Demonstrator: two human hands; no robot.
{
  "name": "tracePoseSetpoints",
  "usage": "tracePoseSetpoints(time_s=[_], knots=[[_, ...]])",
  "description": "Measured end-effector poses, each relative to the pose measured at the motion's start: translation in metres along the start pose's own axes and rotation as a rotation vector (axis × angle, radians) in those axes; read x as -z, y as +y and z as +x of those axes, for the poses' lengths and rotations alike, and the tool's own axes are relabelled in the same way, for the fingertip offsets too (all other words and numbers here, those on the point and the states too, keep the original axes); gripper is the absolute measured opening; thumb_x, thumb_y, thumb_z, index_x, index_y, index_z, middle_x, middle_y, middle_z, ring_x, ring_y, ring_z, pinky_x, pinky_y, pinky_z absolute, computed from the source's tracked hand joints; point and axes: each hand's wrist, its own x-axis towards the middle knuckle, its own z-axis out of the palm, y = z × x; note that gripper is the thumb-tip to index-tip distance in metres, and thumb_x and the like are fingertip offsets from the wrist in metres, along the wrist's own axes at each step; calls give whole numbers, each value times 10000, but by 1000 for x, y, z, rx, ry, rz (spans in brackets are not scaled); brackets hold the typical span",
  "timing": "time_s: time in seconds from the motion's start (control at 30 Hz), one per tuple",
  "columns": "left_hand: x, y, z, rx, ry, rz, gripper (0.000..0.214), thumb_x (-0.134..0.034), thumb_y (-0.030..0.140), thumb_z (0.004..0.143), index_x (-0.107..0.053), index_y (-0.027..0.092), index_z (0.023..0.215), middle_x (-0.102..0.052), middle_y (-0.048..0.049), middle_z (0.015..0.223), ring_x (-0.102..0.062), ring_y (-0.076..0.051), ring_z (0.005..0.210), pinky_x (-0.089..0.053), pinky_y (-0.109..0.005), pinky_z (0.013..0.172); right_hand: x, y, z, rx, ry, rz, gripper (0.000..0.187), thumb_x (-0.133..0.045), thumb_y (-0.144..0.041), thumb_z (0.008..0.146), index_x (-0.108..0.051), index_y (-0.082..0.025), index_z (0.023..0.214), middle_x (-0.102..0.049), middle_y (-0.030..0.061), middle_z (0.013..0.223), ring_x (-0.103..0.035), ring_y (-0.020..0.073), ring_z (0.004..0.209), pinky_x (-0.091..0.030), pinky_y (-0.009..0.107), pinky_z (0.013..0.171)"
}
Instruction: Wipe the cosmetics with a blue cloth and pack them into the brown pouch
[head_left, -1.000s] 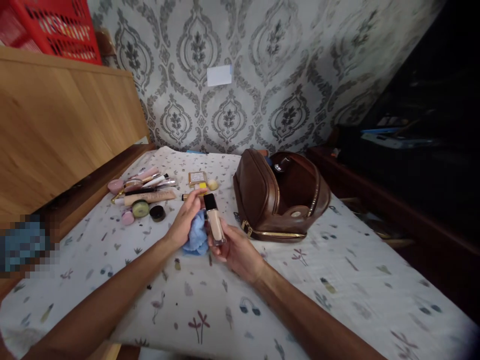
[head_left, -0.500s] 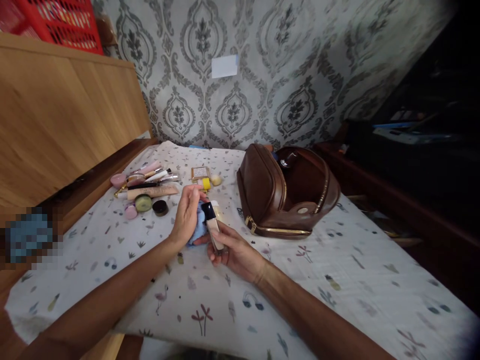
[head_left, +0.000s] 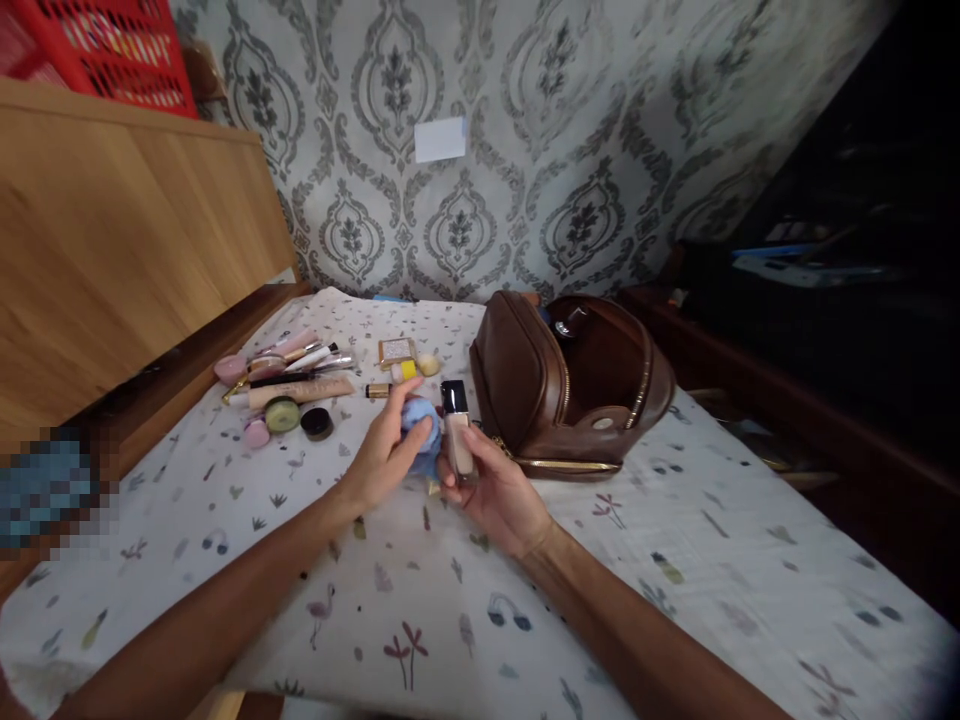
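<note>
My right hand (head_left: 501,495) grips a beige foundation bottle (head_left: 457,436) with a black cap, held nearly upright above the patterned bedsheet (head_left: 420,610). My left hand (head_left: 386,455) is closed on a bunched light-blue cloth (head_left: 421,428) pressed against the bottle's left side. Just right of both hands stands a brown leather cosmetic bag (head_left: 570,385), unzipped and gaping.
A cluster of makeup items (head_left: 289,385) lies at the back left: tubes, brushes, small round pots, a gold compact (head_left: 395,351). A wooden headboard (head_left: 127,230) rises on the left with a red crate (head_left: 105,45) on top. Dark furniture (head_left: 825,330) borders the right side.
The bottle has swung from tilted to nearly upright and moved right, toward the bag. My left hand with the cloth has shifted along its side.
</note>
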Motion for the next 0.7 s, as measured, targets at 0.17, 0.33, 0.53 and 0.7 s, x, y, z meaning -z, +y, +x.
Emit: tracePoseSetpoints(time_s=[0.17, 0.33, 0.53, 0.7], knots=[[7, -1, 5, -34, 180, 97, 308, -670, 404, 865, -512, 256, 1084, -608, -17, 946, -581, -175, 840, -484, -304, 748, 4, 1, 3, -28, -36, -8, 290, -734, -451, 796, -603, -226, 924, -682, 22, 829, -433, 88, 500, -306, 196, 387], [12, 2, 12, -216, 287, 189, 160, -659, 351, 883, -607, 243, 989, -592, -48, 1049, -577, -211, 1017, -478, -351, 900, 0, 6, -3, -127, -57, 56, 307, -801, -400, 757, -677, -207, 961, -710, 60, 926, -635, 163, 745, -466, 241, 548], [9, 2, 11, -375, 354, 334, 136, -660, 365, 903, -677, 231, 895, -545, -47, 1000, -579, -202, 1000, -507, -333, 886, -1, 13, -5, -52, -41, 29, 328, -849, -405, 728, -702, -215, 951, -665, -6, 856, -620, 124, 775, -514, 244, 674], [1, 3, 2, -490, 256, 422, 131, -639, 341, 931, -699, 225, 926, -578, -36, 971, -597, -182, 955, -524, -304, 842, -3, 9, -4, 41, -17, -21, 291, -853, -422, 724, -723, -236, 906, -674, -23, 861, -614, 118, 795, -519, 256, 791]])
